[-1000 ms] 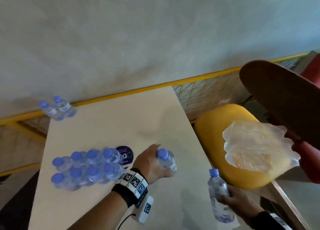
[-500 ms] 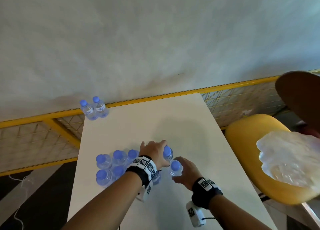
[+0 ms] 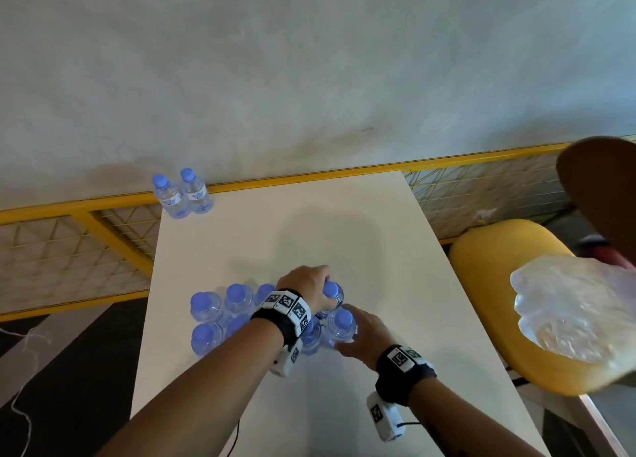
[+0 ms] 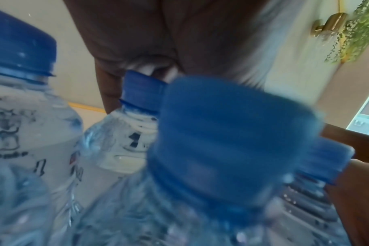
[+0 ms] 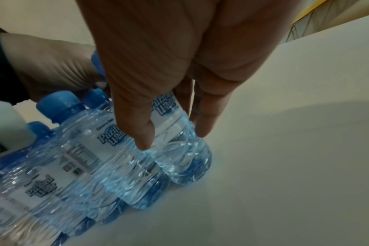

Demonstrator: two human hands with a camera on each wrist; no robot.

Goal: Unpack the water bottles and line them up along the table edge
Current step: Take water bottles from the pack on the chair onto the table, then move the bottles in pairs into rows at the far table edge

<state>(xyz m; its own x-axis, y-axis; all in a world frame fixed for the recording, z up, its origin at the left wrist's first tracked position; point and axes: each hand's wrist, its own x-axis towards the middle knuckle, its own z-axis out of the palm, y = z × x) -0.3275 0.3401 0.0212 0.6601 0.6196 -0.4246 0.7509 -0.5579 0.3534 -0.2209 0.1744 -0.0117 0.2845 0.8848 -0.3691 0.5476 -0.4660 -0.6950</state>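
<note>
1. Two water bottles [image 3: 182, 195] stand touching at the far-left corner of the bench [image 3: 344, 222]; the remaining cluster [image 3: 220, 315] stands near the left edge, toward the near end.
2. Left hand [image 3: 303, 284]: grip grasping one bottle [image 3: 332, 293] at the cap, at the cluster's right side.
3. Right hand [image 3: 364, 332]: grip grasping the adjacent bottle [image 3: 340, 329] by its body.
4. Risk: the gripped bottles touch their neighbours; an angled lift would likely topple them.
5. Risk: a cap-only hold may let the bottle swing or slip.
</note>
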